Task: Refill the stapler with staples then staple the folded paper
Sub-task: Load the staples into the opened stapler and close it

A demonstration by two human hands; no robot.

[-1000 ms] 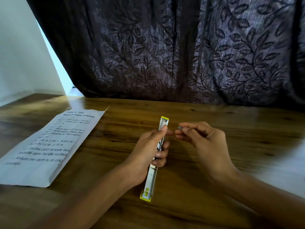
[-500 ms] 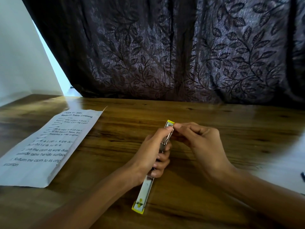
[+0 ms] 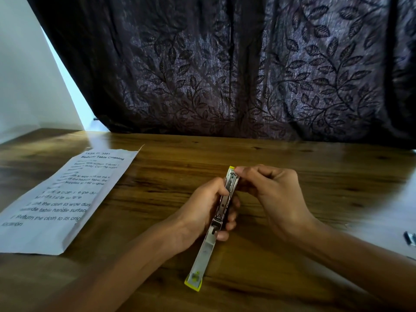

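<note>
A yellow-trimmed metal stapler (image 3: 206, 251) lies swung fully open in a long line on the wooden table (image 3: 315, 176), its staple channel facing up. My left hand (image 3: 202, 210) grips its middle, fingers curled round it. My right hand (image 3: 272, 190) has its fingers bunched at the far end of the channel, fingertips on the stapler; any staples under them are hidden. The folded paper (image 3: 65, 199), printed with text, lies flat on the table to the left, apart from both hands.
A dark leaf-patterned curtain (image 3: 225, 70) hangs behind the table's far edge. A small dark object (image 3: 410, 238), possibly a staple strip, sits at the right edge of the view. A white wall (image 3: 27, 75) stands at the left.
My right hand, which pinched something small apart from the stapler, moved left onto the far end of the channel. The stapler tilted a little, its near end swinging left.
</note>
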